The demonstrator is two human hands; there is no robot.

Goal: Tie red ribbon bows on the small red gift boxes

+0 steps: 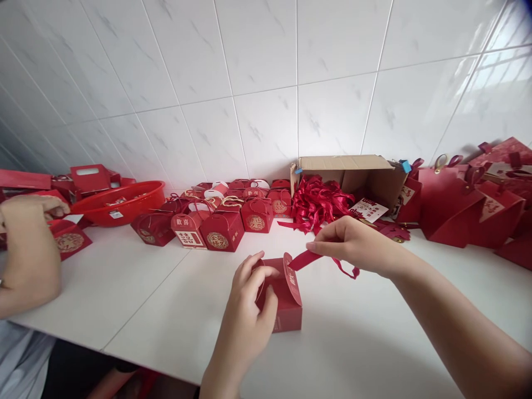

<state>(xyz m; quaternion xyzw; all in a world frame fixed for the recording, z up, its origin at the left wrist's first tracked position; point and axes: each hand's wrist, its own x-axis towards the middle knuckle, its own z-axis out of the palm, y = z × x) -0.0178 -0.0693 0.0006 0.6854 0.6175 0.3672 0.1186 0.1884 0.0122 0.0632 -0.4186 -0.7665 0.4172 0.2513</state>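
Note:
A small red gift box [286, 303] stands on the white table [357, 343] in front of me, its top flaps partly raised. My left hand [249, 310] is wrapped round the box's left side, fingers curled over the top. My right hand [353, 244] pinches a red ribbon [305, 259] that runs from the box's top flap and loops under the hand.
Several finished red boxes [222, 219] stand in rows at the wall. A cardboard carton [366, 174] spills red ribbons [318, 202]. Larger red bags [461, 210] sit at right. A red basin [120, 202] is at left, where another person's hand [27, 249] holds a red box.

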